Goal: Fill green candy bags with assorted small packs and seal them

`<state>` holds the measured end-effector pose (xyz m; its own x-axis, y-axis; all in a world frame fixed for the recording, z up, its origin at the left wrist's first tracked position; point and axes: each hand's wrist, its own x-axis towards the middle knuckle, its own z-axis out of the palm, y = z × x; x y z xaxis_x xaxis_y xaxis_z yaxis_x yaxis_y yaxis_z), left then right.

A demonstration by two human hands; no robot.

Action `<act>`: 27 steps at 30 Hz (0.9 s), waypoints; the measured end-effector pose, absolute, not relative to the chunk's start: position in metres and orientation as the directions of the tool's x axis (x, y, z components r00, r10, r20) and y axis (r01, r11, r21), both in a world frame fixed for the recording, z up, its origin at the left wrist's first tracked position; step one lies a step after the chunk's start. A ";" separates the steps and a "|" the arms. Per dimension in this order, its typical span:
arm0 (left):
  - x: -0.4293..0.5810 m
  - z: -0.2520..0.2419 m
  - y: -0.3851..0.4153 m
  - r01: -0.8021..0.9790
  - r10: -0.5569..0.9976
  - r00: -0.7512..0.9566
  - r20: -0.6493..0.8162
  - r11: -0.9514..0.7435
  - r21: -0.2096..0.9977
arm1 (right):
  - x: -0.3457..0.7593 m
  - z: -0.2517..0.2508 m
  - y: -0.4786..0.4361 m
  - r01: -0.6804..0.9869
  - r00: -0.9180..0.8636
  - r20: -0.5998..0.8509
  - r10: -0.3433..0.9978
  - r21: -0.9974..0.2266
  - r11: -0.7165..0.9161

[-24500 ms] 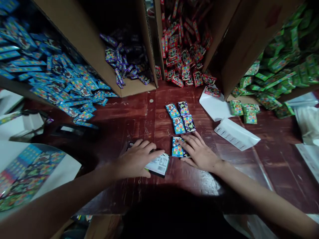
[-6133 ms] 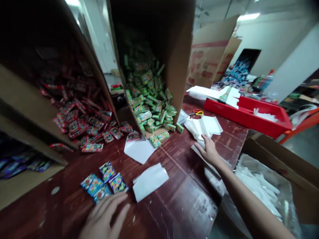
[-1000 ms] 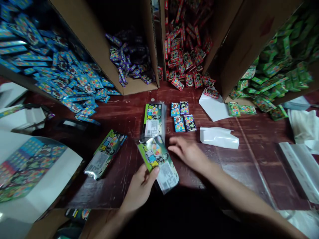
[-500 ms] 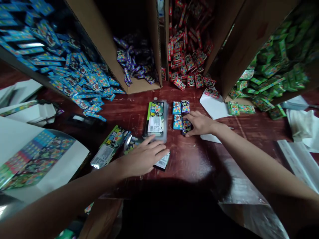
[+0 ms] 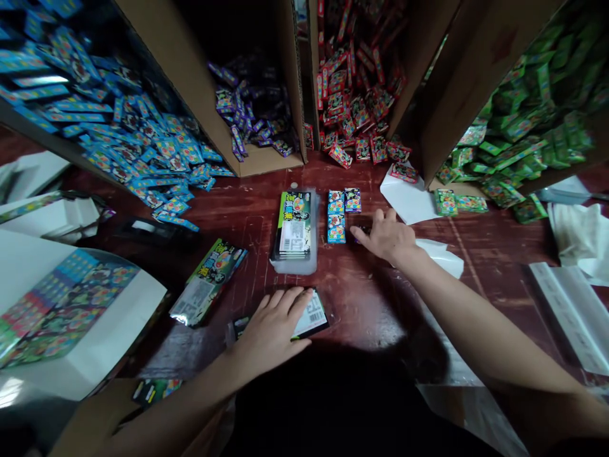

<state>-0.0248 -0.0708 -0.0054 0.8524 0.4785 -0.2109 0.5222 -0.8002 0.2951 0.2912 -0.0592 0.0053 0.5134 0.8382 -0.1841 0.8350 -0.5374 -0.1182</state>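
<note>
Black packet (image 5: 311,312) lies under the left hand (image 5: 273,320), spread flat perhaps to steady it, while at its two o'clock the right hand (image 5: 387,237) bends over a dark pack (image 5: 365,229), grip unclear.

The tabletop (image 5: 352,282) is dark red-brown with pale scratches; the cartons (image 5: 183,79) are brown. Four packet colours are present: blue packets (image 5: 336,230), purple packets (image 5: 353,200), red packets (image 5: 340,105) and green packets (image 5: 446,202), with multicoloured prints. The card stack (image 5: 295,222) has a lime-green edge band, a black printed ground and a white label. The front pack (image 5: 311,312) shows a white panel with black barcode and border.
</note>
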 end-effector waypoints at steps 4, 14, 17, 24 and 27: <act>-0.023 -0.003 -0.076 0.531 0.486 0.847 -0.216 -0.795 0.294 | 0.296 0.016 -0.047 0.790 0.590 -0.150 0.793 -0.098 -0.606; 0.092 0.018 0.024 0.401 0.425 0.902 0.071 -0.889 0.223 | 0.339 0.003 -0.056 0.941 -0.229 -0.236 0.944 -0.301 0.153; 0.117 0.007 0.034 0.375 0.382 0.924 -0.004 -0.906 0.194 | 0.327 0.000 -0.064 0.946 -0.184 -0.187 0.965 -0.301 0.122; 0.098 -0.005 0.005 0.275 0.275 0.961 -0.037 -0.929 0.249 | 0.321 -0.009 -0.096 0.920 -0.180 -0.081 0.980 -0.366 0.139; 0.105 -0.004 0.011 0.286 0.277 0.958 -0.072 -0.917 0.278 | 0.323 -0.014 -0.099 0.903 -0.177 -0.072 0.982 -0.408 0.133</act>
